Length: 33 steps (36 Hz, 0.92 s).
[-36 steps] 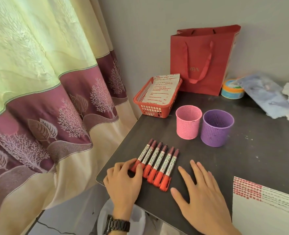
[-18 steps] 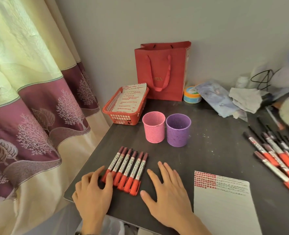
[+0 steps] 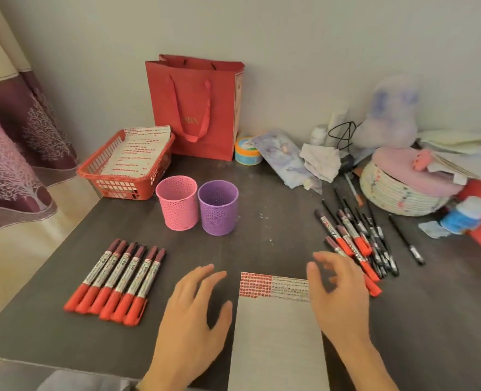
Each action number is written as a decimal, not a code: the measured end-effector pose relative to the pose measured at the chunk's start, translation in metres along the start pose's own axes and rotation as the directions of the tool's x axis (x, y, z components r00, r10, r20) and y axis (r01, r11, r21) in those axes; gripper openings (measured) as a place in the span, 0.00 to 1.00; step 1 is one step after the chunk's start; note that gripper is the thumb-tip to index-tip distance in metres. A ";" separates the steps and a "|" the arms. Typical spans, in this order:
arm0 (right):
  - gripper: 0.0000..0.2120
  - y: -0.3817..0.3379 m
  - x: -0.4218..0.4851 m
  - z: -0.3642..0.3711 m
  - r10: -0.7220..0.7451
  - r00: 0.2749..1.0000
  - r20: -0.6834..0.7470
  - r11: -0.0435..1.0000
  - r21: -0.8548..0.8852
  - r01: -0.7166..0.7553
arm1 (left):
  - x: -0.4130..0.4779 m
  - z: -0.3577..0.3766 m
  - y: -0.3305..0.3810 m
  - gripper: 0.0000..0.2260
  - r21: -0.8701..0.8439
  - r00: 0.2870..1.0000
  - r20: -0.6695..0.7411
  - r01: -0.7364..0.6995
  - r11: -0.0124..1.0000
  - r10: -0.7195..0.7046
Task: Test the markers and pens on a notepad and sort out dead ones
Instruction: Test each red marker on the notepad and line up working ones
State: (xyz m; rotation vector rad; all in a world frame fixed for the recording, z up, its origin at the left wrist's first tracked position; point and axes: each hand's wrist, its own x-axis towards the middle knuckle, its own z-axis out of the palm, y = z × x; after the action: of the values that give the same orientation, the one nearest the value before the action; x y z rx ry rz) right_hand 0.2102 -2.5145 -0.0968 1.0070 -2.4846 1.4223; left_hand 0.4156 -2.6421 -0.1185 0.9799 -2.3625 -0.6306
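Observation:
A neat row of several red markers [image 3: 119, 280] lies on the dark table at the left. Another loose pile of red markers and black pens [image 3: 357, 238] lies at the right. A white notepad [image 3: 276, 334] with red test marks along its top edge sits at the front centre. My left hand [image 3: 194, 314] hovers flat beside the notepad's left edge, fingers spread, holding nothing. My right hand [image 3: 338, 289] is over the notepad's top right corner, fingers loosely bent, close to the nearest markers of the right pile, holding nothing.
A pink mesh cup [image 3: 177, 203] and a purple mesh cup [image 3: 218, 207] stand side by side behind the markers. A red basket [image 3: 115, 176] with marked paper, a red gift bag [image 3: 197, 105], a tape roll and cluttered cloths line the back and right.
Both hands left the left marker row and moved right: the left hand is now beside the notepad, the right hand over its corner near the right pile. The view swung right.

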 end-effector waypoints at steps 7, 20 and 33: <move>0.15 0.058 0.005 -0.017 0.017 0.994 -0.109 0.907 -0.416 -0.061 | 0.007 0.024 0.007 0.29 0.223 0.971 0.233 -0.104 0.969 0.051; 0.21 0.058 0.007 -0.003 0.138 0.988 -0.070 0.849 -0.506 -0.154 | 0.004 0.023 0.008 0.26 0.216 0.969 0.248 -0.063 0.974 0.008; 0.14 0.055 0.009 -0.005 0.118 0.989 -0.091 0.906 -0.399 -0.145 | 0.005 0.023 0.009 0.27 0.216 0.965 0.262 -0.068 0.974 0.009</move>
State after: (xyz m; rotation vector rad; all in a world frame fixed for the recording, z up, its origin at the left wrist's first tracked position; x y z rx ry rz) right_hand 0.1697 -2.4956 -0.1309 0.7087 -2.6799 0.8848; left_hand 0.3941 -2.6354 -0.1296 0.9933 -2.7259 -0.5119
